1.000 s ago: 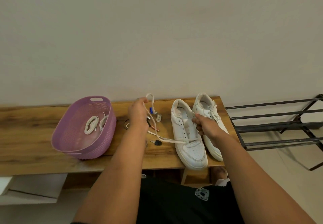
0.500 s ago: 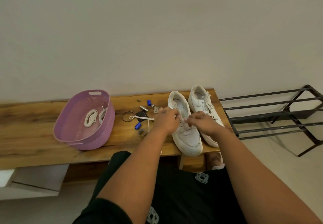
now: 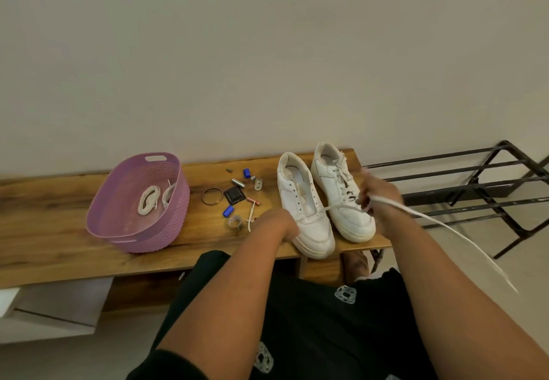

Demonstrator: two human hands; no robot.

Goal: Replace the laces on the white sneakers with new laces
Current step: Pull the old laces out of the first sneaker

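Gripping a white lace (image 3: 416, 216) in its curled fingers, the right hand (image 3: 378, 195) hovers over the laced right sneaker (image 3: 341, 192), the lace running from the left sneaker (image 3: 303, 210) and trailing off rightward. The left hand (image 3: 277, 225) rests against the left sneaker's toe side; how its fingers lie I cannot tell. Both sneakers stand side by side on the wooden surface (image 3: 44, 225), with coiled laces (image 3: 148, 200) in the purple basket (image 3: 166, 231) well to the left
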